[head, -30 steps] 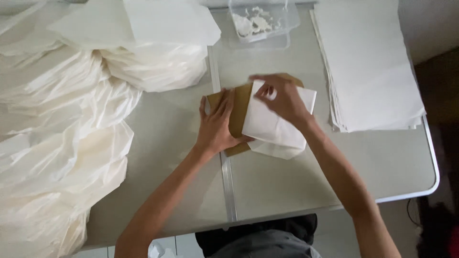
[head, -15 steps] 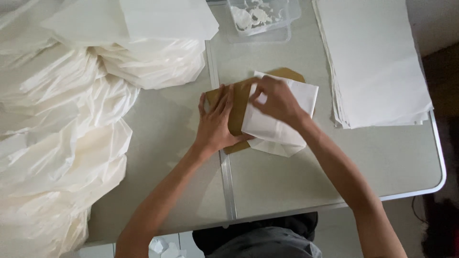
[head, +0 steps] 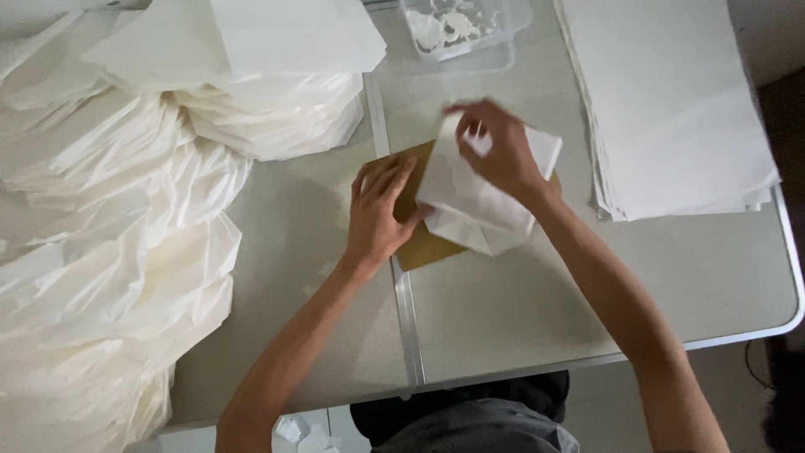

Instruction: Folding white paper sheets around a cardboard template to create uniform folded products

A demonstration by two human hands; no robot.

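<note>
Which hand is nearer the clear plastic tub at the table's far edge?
Right. The right hand lifts the white paper just below the tub; the left hand lies lower-left on the brown board.

**A pale grey folding table and its load**

The table (head: 503,319) is pale grey with a seam running down its middle and a rounded corner at the right. A brown board (head: 419,243) lies flat near the centre, across the seam, with a folded white paper piece (head: 470,210) on it. A neat stack of white sheets (head: 671,109) sits at the right. A clear plastic tub (head: 470,29) stands at the far edge. Heaps of folded white paper (head: 126,210) cover the left side.
</note>
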